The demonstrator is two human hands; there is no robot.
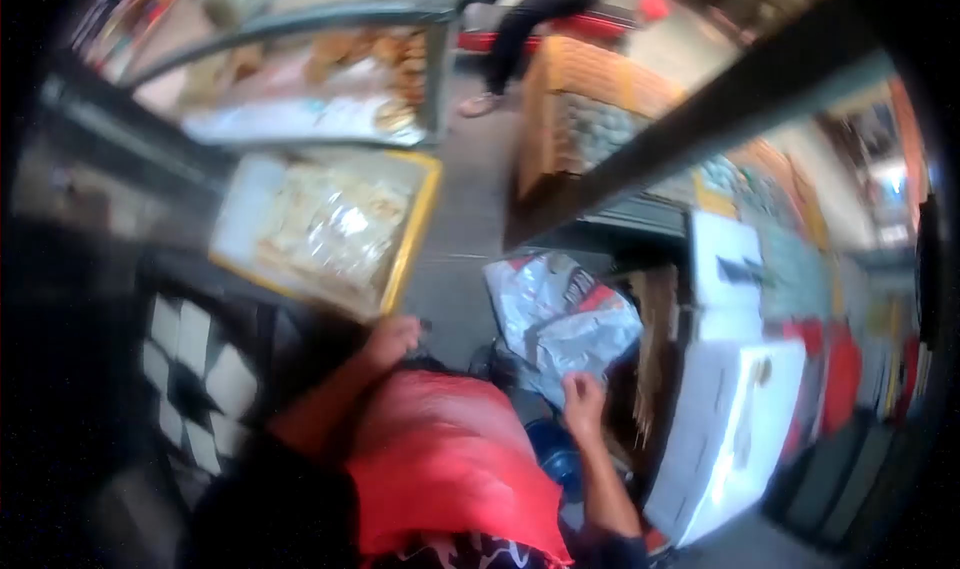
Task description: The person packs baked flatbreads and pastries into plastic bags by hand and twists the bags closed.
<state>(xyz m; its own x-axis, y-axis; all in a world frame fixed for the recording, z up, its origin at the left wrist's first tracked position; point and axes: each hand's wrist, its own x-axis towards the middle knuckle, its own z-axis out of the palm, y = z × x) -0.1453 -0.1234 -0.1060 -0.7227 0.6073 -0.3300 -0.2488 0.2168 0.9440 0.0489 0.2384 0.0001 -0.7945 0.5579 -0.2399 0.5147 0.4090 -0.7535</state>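
My left hand (pixel 393 342) is curled closed near the front corner of a white foam box (pixel 230 214) with a yellow rim. A small dark shape shows at its fingertips, too blurred to name. My right hand (pixel 584 401), also closed, overlaps the lower edge of a crumpled silver-grey plastic bag (pixel 565 324) with red and dark print. Whether its fingers grip the bag, I cannot tell. Clear plastic wrap (pixel 345 229) covers pale pieces inside the foam box. Below and between my hands is a red apron (pixel 455 469) on my own body.
White boxes (pixel 725 434) stand on the right, beside a cardboard carton (pixel 655 344). A dark metal post (pixel 700 104) slants across the upper right, before trays of eggs (pixel 590 129). A patterned stool (pixel 195 369) is at left. Beyond the aisle, a person (pixel 525 34) sits.
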